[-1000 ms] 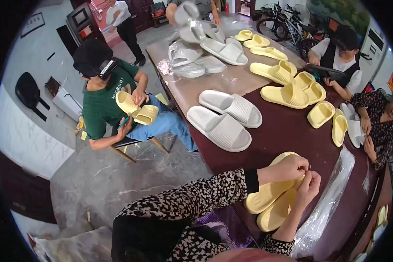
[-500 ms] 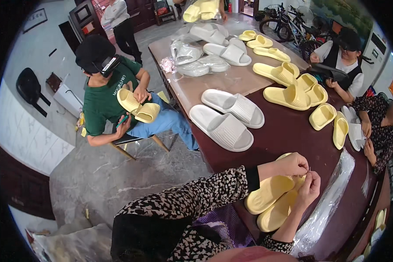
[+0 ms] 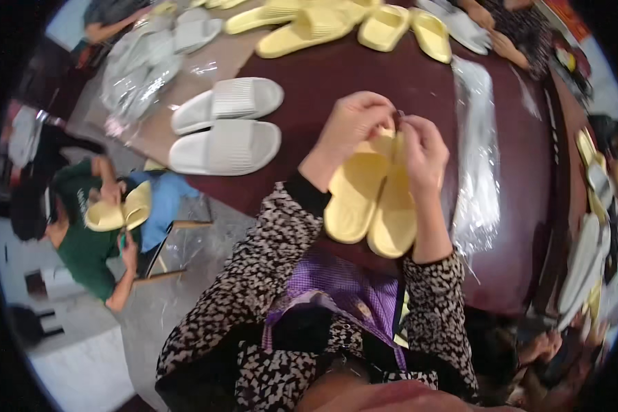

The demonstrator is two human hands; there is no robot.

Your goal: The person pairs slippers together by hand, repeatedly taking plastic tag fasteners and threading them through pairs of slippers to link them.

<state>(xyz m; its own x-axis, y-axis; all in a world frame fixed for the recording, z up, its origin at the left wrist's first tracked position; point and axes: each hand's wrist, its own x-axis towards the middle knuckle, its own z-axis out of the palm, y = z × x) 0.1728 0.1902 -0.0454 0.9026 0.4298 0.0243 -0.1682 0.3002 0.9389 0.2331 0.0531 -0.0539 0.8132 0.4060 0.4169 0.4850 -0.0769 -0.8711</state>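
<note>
A pair of yellow slide slippers [image 3: 352,209] lies side by side on the dark red table [image 3: 295,89], their open backs toward me. Above their far ends, my left hand [image 3: 350,130] and my right hand [image 3: 424,151] come together with fingertips pinched. Between the fingertips is something small and thin, too fine to name. Both hands are closed and partly cover the slippers' straps. To the right of my right hand lies a long bundle of clear plastic strips or film [image 3: 477,165].
Pale grey slippers [image 3: 226,147] lie to the left, with plastic-wrapped ones [image 3: 141,65] beyond. More yellow slippers [image 3: 309,31] line the far side. A seated person in green [image 3: 82,240] holds yellow slippers at left; another person's hands [image 3: 491,31] work on grey slippers at far right.
The view has swung downward and turned, so the table and slippers appear shifted and rotated. My hands stay pinched together above the yellow pair.
</note>
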